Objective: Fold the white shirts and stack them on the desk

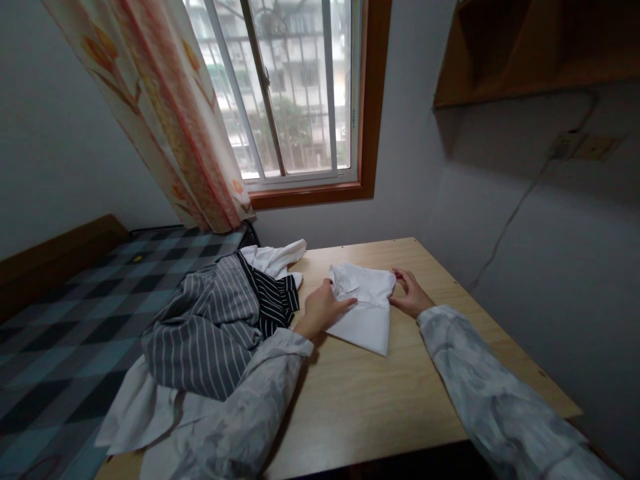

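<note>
A white folded shirt (pixel 363 307) lies on the light wooden table, its collar end towards the window. My left hand (pixel 323 308) grips its left edge, with the thumb across the top of the cloth and the fingers along the side. At the upper right edge, my right hand (pixel 411 293) has its fingers and thumb closed on the cloth near the collar. Some fingertips are hidden by the hands and the fabric. To the left of my left hand is a heap of clothes with a grey striped garment (pixel 210 333) on top.
The heap hangs over the left side of the table (pixel 350 407), with white cloth (pixel 280 257) at its back and front. A bed with a checked cover (pixel 60 333) stands to the left. Behind are a curtain (pixel 165 113) and window (pixel 300 87). A wooden shelf (pixel 500 60) hangs at upper right.
</note>
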Demonstrator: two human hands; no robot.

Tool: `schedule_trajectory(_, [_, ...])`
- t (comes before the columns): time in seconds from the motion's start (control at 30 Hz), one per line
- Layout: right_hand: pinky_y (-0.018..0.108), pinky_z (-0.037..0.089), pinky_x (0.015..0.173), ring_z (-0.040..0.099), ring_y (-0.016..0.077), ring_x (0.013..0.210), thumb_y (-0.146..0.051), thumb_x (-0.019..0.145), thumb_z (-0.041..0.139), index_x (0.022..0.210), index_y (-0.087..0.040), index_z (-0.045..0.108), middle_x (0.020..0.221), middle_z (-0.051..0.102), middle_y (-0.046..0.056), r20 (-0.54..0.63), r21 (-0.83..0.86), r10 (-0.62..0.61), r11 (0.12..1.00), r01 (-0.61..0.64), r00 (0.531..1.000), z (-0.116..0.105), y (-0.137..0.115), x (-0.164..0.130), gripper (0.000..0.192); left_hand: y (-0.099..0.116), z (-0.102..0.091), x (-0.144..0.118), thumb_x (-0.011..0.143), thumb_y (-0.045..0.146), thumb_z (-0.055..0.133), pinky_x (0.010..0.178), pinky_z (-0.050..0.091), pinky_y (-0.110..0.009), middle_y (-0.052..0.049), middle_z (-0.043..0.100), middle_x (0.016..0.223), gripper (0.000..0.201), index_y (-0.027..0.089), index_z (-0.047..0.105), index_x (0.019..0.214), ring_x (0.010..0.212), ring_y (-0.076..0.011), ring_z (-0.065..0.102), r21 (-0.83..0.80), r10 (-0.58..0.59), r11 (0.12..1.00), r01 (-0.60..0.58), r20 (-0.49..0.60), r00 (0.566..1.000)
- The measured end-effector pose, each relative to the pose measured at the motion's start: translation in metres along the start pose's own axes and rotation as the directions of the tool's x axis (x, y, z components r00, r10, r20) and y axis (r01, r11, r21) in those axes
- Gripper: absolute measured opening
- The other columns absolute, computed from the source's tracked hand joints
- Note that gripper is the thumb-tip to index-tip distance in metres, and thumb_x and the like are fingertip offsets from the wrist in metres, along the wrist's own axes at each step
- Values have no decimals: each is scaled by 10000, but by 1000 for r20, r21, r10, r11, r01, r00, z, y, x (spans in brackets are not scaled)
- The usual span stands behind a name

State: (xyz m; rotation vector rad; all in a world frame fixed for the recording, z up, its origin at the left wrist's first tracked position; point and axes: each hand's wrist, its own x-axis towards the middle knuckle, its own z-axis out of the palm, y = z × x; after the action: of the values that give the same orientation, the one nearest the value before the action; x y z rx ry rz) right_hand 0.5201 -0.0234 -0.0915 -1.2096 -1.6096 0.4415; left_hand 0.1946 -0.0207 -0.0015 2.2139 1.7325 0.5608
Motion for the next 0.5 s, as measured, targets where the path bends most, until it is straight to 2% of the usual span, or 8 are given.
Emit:
schedule_trajectory(0.13, [522,473,1203,616,321,1260,-449,650,936,1514,-258,558,1408,556,115,-50,45,90,995,-88,995,7,1,4,962,0,7,7,829,579,800,771,488,-326,-185,805,1094,521,154,756,1127,993,-333,759,-32,1,999,1,72,997])
schedule_trajectory(0.23, [519,500,1161,632,313,1182,-487,632,941,1357,-241,674,1267,613,96,-89,52,151,988,-147,985,13,-1,9,811,-6,12,10,877,498,752,771,517,-336,-169,819,1024,398,133,799,1030,956,-328,760,-218,53,975,-29,101,993])
schedule_trajectory(0.3, [525,517,1134,643,306,1141,-521,627,945,1225,-237,719,1191,645,84,-93,83,189,980,-181,978,18,-5,12,699,-10,13,10,899,459,731,772,545,-329,-148,827,1042,384,118,806,1059,952,-310,761,-435,77,900,-24,104,992])
schedule_trajectory(0.37, [523,551,1093,660,297,1133,-538,615,960,1146,-243,703,1206,675,83,-69,184,232,959,-216,970,23,-11,15,660,-14,13,10,905,431,734,795,573,-322,-139,830,1098,396,101,801,1112,980,-293,761,-630,72,777,4,95,993])
schedule_trajectory(0.43, [496,608,1009,686,289,1136,-538,598,978,1100,-254,656,1316,680,93,-11,344,282,902,-261,959,28,-19,16,660,-18,12,10,895,436,763,839,593,-330,-146,827,1147,432,89,794,1151,1016,-291,761,-740,39,672,36,84,996])
schedule_trajectory(0.5, [457,644,934,711,281,1128,-519,585,995,1058,-259,629,1422,659,98,69,457,308,836,-305,949,31,-26,17,652,-21,10,9,882,466,792,880,604,-350,-157,822,1172,484,86,786,1182,1044,-300,762,-790,-5,609,65,79,997])
